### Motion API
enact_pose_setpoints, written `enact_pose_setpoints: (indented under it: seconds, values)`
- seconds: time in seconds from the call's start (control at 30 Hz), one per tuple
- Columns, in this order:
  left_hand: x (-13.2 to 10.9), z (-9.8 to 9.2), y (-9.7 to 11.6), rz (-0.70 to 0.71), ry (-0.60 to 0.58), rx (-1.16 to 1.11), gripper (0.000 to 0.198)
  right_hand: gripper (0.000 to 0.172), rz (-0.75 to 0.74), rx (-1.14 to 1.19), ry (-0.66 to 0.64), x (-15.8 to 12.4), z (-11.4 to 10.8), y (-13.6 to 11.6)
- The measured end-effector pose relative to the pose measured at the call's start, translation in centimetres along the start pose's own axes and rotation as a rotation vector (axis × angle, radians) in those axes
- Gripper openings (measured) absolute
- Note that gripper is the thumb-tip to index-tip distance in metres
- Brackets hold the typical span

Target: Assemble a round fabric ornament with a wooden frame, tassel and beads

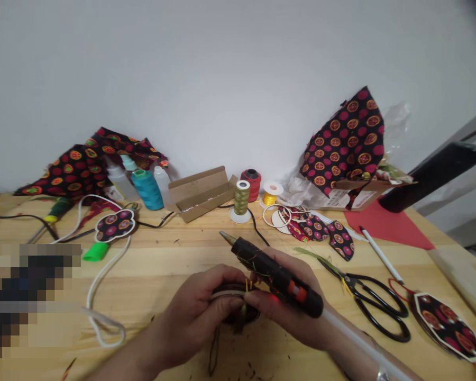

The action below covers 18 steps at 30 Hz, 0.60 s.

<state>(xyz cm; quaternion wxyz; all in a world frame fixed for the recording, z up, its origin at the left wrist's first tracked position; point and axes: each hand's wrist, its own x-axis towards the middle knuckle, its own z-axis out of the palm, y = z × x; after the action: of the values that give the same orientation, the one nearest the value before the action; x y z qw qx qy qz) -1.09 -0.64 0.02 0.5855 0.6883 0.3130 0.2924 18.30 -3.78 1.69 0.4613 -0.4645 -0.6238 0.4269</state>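
Note:
Low in the middle of the head view, my left hand is closed on a round, dark fabric-covered piece with a pale rim. A black hot glue gun lies across my right hand, its nozzle pointing up and left and a long white glue stick trailing from its back. The grip of the gun is hidden in that hand. My right thumb and fingertip also pinch the edge of the piece, beside a short yellow cord. An olive thread tassel hangs below the fingers.
Black-handled scissors and an octagonal patterned piece lie at the right. Thread spools and an open cardboard box stand along the wall. A flower-shaped piece, a white cable and a green cap are at the left.

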Motion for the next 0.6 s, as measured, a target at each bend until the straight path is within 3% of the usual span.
enact_pose_setpoints:
  seconds: [0.6]
  values:
    - [0.14, 0.25, -0.07, 0.008, 0.091, -0.008, 0.009, 0.016, -0.03, -0.021, -0.039, -0.16, 0.14, 0.09]
